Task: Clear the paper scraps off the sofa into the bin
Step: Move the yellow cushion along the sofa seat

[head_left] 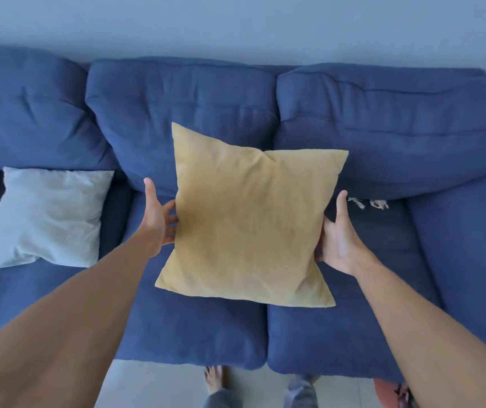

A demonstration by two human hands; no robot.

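Observation:
I hold a yellow cushion [250, 219] up over the middle of the blue sofa [194, 328]. My left hand [159, 216] grips its left edge and my right hand [339, 240] grips its right edge. A few small white paper scraps [367, 203] lie on the seat at the foot of the right back cushion, just right of my right thumb. Whatever lies under the yellow cushion is hidden. No bin is clearly in view.
A pale grey cushion [47, 216] lies on the left seat. Three big blue back cushions [183, 119] line the wall. My feet [215, 381] stand on the light floor at the sofa's front edge. A reddish object [389, 390] sits on the floor at the lower right.

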